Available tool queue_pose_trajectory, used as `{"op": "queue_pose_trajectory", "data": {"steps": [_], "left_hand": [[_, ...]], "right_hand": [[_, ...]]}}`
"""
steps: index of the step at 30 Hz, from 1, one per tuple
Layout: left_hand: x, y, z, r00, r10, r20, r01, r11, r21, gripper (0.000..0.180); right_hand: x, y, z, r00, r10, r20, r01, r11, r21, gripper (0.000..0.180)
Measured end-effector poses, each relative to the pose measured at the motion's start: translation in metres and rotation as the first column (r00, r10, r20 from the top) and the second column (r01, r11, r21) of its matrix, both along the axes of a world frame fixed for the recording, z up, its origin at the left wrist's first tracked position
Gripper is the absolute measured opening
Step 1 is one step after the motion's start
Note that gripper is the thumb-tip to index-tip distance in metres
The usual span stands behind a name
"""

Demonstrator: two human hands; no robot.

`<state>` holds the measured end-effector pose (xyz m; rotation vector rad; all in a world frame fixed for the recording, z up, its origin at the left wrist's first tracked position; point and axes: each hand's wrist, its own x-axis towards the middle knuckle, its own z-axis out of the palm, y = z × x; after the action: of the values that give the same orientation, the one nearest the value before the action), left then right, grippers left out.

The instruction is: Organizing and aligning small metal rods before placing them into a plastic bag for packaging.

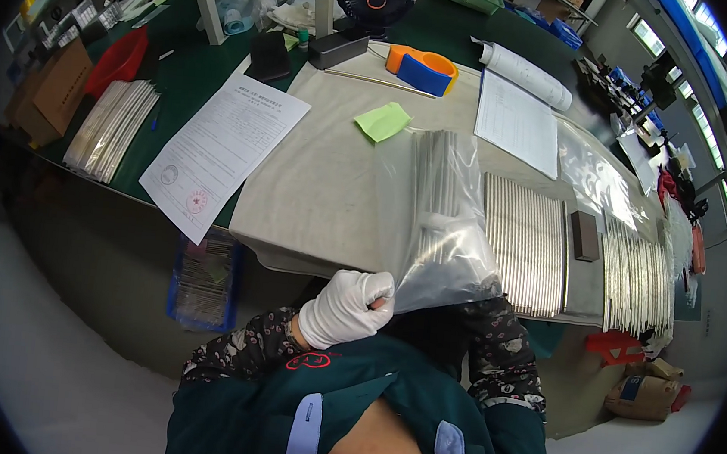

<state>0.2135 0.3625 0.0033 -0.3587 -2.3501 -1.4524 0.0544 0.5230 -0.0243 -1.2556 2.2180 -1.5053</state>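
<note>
- Left hand (348, 308): white-gloved, fingers curled closed, right against the near left edge of the clear plastic bag (441, 281). Cannot tell whether film is pinched in it.
- Right hand (449, 233): a white-gloved shape showing through the film, laid over the bundled rods (440, 160). Finger closure blurred by plastic; cannot tell.
- Bag and bundle: up and right of the left hand, directly under and beyond the right, on the cloth-covered counter (310, 196).
- Right of the right hand: a row of loose silvery rods (522, 241), then a dark block (585, 236).
- Handling, judged by look: rods slender, stiff, metal-like; one light, the bundle likely weighty. Smooth sides probably slide on each other and fan out; surfaces may scratch.
- Film: thin, limp, slippery, creases readily; rod ends could puncture it.
- Best hold, I'd judge: right hand wrapped round the bundle at mid-length, weight borne underneath; left hand on the bag's near edge, film gathered in a fold rather than one layer.
</note>
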Motion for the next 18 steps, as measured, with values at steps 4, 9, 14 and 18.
{"op": "queue_pose_trajectory", "data": {"steps": [4,9,14,18], "left_hand": [[-0.013,-0.004,-0.007,0.995,0.045,-0.090,-0.046,0.999,-0.008,0.023],[0.005,-0.017,-0.024,0.993,-0.041,-0.107,0.033,0.997,-0.075,0.026],[0.016,-0.030,-0.035,0.976,-0.152,0.157,0.183,0.962,-0.202,0.020],[-0.010,-0.054,0.013,0.857,-0.357,0.371,0.404,0.913,-0.054,0.021]], "right_hand": [[0.019,-0.037,0.056,0.850,-0.498,-0.169,0.526,0.808,0.266,0.055],[0.072,-0.018,0.031,0.744,-0.054,-0.666,0.415,0.819,0.397,0.053],[0.081,0.004,0.037,0.890,-0.011,-0.455,0.259,0.834,0.488,0.054],[0.087,0.056,0.049,0.965,0.258,-0.045,-0.253,0.963,0.093,0.037]]}}
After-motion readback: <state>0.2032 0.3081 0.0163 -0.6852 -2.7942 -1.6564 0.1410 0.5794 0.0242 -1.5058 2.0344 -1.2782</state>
